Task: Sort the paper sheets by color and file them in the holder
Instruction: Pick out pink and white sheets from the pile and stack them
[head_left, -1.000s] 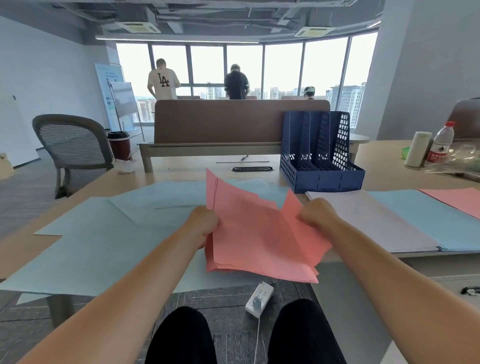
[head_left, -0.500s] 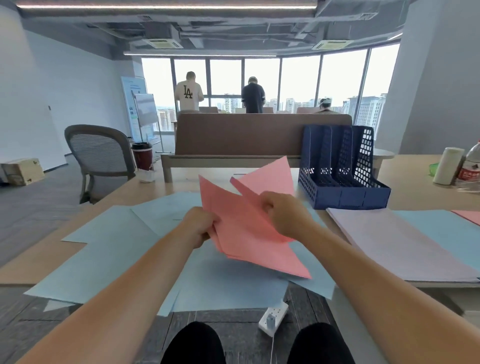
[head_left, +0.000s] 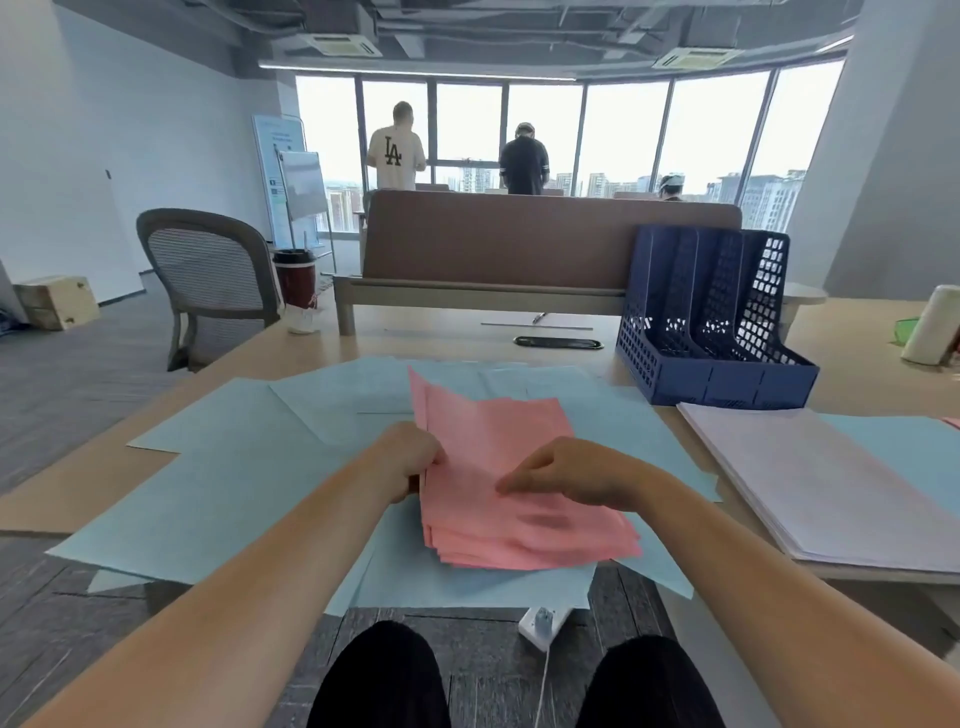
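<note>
A stack of pink sheets (head_left: 498, 441) lies over several light blue sheets (head_left: 234, 467) spread on the desk in front of me. My left hand (head_left: 410, 457) grips the stack's left edge. My right hand (head_left: 566, 473) lies on top of the stack with its fingers stretched leftward, pressing the top sheet flat. The dark blue mesh file holder (head_left: 717, 332) stands upright behind and to the right; its slots look empty. A pale lilac stack (head_left: 810, 478) sits at the right over more blue paper (head_left: 904, 452).
A black flat object (head_left: 558, 342) and a pen lie behind the papers. A brown desk divider (head_left: 519, 234) closes the far edge. A paper roll (head_left: 930, 325) stands far right, a mesh chair (head_left: 208, 270) at the left. A white power strip (head_left: 543, 621) lies on the floor.
The pink sheets were raised and fanned between both hands; now they lie squared down on the blue paper. My right hand let go of the loose sheet and moved onto the top.
</note>
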